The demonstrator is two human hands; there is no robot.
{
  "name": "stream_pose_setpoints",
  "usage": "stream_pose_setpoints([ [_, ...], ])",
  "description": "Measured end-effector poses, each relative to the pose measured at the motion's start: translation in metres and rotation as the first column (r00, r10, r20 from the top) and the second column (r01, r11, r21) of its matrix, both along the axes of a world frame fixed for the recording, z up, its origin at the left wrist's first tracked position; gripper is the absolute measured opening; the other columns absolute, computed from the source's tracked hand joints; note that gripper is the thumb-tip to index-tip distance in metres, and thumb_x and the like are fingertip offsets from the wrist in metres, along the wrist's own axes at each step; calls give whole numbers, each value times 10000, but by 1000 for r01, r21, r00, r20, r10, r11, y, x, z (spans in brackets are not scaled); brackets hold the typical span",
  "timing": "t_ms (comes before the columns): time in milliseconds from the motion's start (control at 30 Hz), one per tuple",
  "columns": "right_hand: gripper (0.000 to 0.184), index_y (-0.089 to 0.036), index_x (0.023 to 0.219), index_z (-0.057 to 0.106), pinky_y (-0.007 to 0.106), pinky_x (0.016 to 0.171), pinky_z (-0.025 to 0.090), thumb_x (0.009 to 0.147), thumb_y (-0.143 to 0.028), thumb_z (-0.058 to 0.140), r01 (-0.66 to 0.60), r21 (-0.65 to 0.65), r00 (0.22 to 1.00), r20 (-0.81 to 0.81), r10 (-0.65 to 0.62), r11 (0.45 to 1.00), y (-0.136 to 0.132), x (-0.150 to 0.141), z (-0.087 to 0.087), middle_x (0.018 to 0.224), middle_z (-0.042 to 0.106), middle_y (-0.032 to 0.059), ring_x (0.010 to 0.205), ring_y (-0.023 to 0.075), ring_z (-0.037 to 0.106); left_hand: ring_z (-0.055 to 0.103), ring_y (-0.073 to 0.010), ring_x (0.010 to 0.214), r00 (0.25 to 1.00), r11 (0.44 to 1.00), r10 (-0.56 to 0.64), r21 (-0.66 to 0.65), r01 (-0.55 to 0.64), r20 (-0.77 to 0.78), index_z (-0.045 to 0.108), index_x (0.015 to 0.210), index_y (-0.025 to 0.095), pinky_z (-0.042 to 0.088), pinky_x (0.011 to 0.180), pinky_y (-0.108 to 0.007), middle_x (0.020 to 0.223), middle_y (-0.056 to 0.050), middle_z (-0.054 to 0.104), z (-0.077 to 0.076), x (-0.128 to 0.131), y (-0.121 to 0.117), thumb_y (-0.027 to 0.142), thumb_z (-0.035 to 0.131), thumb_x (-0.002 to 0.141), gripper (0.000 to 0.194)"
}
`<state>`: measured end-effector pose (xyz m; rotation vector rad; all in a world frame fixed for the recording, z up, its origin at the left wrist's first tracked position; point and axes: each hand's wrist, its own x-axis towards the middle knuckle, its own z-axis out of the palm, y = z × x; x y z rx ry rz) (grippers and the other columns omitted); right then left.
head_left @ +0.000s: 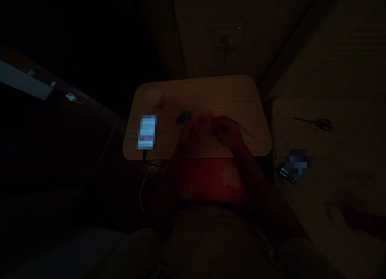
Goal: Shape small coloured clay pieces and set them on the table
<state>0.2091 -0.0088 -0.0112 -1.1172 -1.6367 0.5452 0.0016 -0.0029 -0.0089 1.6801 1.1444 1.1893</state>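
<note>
In dim light, both my hands are over the small wooden table [205,94]. My right hand [229,132] has its fingers pinched together, with a small red piece [210,126] at their tips. My left hand [187,133] is closed too, its fingertips facing the right hand; what they hold is too dark to make out. Just beyond and between the hands lies a soft-looking red lump [202,118]. An orange-yellow lump [214,113] sits beyond my right fingers. Near my left hand are a green piece [187,114] and a dark purple lump [180,118].
A lidded tub [155,98] stands at the table's back left, with a lit phone [147,132] nearer. A teal stick [247,131] lies right of my right hand. Scissors [319,124] and a dark, blurred device [294,166] rest on the surface to the right.
</note>
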Motion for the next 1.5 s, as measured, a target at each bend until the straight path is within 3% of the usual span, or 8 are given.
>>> stream_pose_setpoints([
  [167, 127, -271, 905, 780, 434, 859, 593, 910, -398, 782, -5, 6, 1000, -12, 5, 1000, 0, 0, 0, 982, 797, 61, 924, 252, 735, 665, -192, 838, 998, 999, -21, 32, 22, -56, 718, 869, 205, 538, 815, -302, 870, -46, 739, 8, -1, 1, 529, 631, 1006, 363],
  [433, 114, -267, 908, 779, 413, 810, 579, 917, -381, 777, 1, 28, 1000, -29, 0, 1000, -1, 0, 1, 943, 780, 56, 875, 238, 723, 767, -220, 985, 999, 999, -41, 9, 41, -17, 826, 992, 213, 576, 980, -349, 1021, -66, 840, 10, 1, -1, 343, 599, 1016, 262],
  [600, 125, -263, 907, 777, 419, 846, 581, 919, -388, 775, -8, 7, 999, -39, 8, 1000, 0, 0, 1, 957, 786, 62, 907, 242, 730, 740, -189, 824, 999, 1000, 5, 16, -4, -47, 838, 912, 211, 567, 804, -300, 905, -45, 828, 3, -1, 0, 347, 751, 910, 161],
  [733, 152, -269, 907, 780, 416, 820, 586, 917, -421, 773, 1, -9, 999, -34, -1, 1000, -1, 0, 1, 953, 785, 58, 885, 240, 726, 615, -145, 621, 995, 998, 64, -8, -65, -71, 811, 816, 196, 471, 612, -251, 673, -7, 719, -1, -1, 0, 421, 816, 842, 227],
  [833, 159, -267, 903, 778, 417, 830, 593, 916, -425, 775, 0, -7, 1000, -29, 0, 1000, -1, -1, 3, 956, 789, 57, 884, 239, 727, 575, -129, 596, 995, 997, 74, 4, -74, -64, 774, 754, 188, 434, 584, -238, 646, 8, 684, 0, -1, 0, 421, 820, 828, 249],
  [1000, 144, -274, 900, 776, 424, 838, 597, 919, -416, 771, -1, 2, 1000, -25, 1, 1000, -1, 0, 3, 965, 795, 59, 905, 246, 735, 674, -162, 702, 997, 1000, 15, 19, -14, -74, 783, 755, 196, 523, 693, -270, 735, -14, 757, 7, -1, 1, 339, 752, 896, 202],
  [1300, 124, -273, 914, 781, 421, 845, 596, 913, -397, 785, -4, 8, 1000, -26, 4, 1000, 0, 0, 0, 971, 796, 55, 915, 245, 739, 778, -230, 1076, 1000, 1000, 0, 25, -1, 7, 834, 1124, 221, 595, 1004, -363, 1149, -86, 836, 5, 0, 1, 320, 700, 969, 228],
  [1500, 112, -260, 895, 778, 407, 821, 580, 917, -371, 781, -13, 25, 999, -39, 14, 1000, 0, 0, 1, 930, 783, 56, 894, 240, 731, 787, -213, 942, 1000, 999, 8, 40, -7, -6, 843, 931, 211, 602, 929, -334, 967, -64, 843, 3, -1, 2, 300, 738, 941, 139],
])
